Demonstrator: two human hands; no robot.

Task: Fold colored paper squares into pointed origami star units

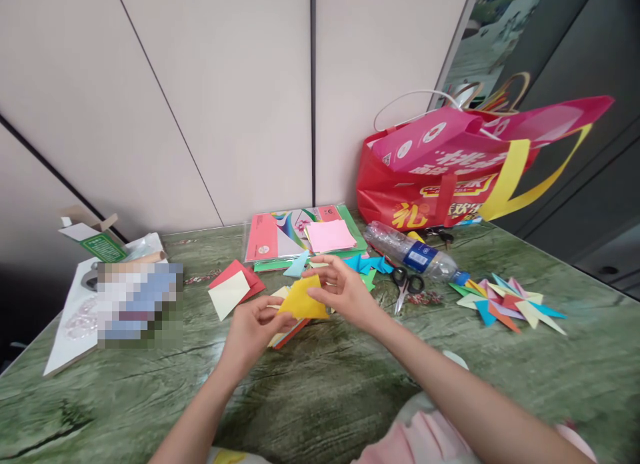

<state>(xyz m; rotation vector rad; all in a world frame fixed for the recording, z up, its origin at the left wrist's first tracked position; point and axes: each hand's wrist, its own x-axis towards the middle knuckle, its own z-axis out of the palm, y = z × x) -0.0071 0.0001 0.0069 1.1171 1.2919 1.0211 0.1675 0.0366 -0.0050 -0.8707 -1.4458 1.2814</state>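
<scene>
A yellow piece of folded paper [303, 300] is held up between both hands over the table. My left hand [256, 327] pinches its lower left corner between thumb and fingers. At its right side, my right hand [346, 292] grips it with the thumb in front and the fingers behind. Beneath it, partly hidden, lie several coloured paper sheets [292, 335]. To the left, a cream square [229, 296] rests on red paper [255, 281]. Behind my right hand are folded blue pieces [371, 264] and a light blue one [298, 264].
Scissors [406, 285] and a plastic bottle [415, 252] lie to the right, near folded multicoloured pieces [513, 304]. Pink sheets [331, 236] top a paper pack [270, 236] at the back. A red bag [430, 177] stands back right; a small green box [103, 245] is at left.
</scene>
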